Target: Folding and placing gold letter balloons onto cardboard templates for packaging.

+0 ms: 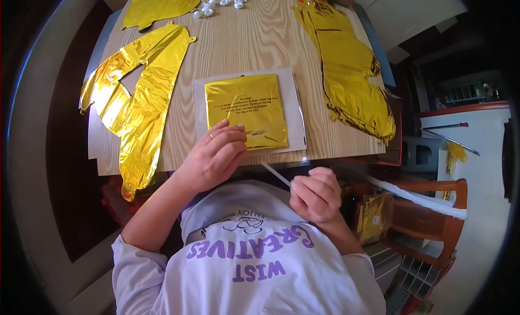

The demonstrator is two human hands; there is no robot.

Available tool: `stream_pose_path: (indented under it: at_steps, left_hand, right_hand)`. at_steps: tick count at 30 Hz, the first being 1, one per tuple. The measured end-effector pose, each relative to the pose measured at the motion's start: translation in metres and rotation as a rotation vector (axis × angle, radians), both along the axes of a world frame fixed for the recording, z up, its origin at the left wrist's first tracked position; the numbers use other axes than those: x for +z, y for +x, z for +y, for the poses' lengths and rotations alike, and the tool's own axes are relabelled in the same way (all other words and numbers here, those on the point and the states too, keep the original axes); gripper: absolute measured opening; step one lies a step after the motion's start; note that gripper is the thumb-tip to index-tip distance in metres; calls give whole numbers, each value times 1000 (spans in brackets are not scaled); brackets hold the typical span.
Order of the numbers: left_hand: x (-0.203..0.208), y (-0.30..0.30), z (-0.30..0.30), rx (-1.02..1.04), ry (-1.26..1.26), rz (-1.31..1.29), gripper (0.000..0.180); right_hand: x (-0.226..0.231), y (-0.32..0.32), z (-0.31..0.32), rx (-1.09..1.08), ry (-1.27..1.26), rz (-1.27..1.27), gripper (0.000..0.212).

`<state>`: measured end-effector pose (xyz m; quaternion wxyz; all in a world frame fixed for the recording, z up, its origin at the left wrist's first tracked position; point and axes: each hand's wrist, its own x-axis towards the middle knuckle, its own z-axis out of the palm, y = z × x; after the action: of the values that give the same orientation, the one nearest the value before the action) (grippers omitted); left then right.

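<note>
A square packet of folded gold foil in a clear bag with printed text lies on the table, on top of a larger pale flat sheet. My left hand is over the packet's lower left corner, fingers curled and pressed together; whatever they pinch is hidden. Just off the table's near edge, my right hand is closed around one end of a thin, whitish straw-like stick. The stick's free end points up and left toward the packet.
Flat gold foil balloons lie about the wooden table: an A-shaped one at left, another at right, one at the far left. Several small white ribbon rolls sit at the back. A wooden chair stands at right.
</note>
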<state>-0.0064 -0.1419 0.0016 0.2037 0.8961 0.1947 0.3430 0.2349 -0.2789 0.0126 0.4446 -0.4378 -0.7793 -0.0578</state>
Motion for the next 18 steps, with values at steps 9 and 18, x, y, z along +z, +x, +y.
stream_pose_path:
  at_steps: [9,18]
  left_hand:
    - [0,-1,-1,-18,-51,-9,22]
    - [0,0,-1,-14,-47,5,21]
  right_hand:
    - [2,-7,16,-346,96,-142,22]
    - [-11,-13,22,-355,55,-197,24]
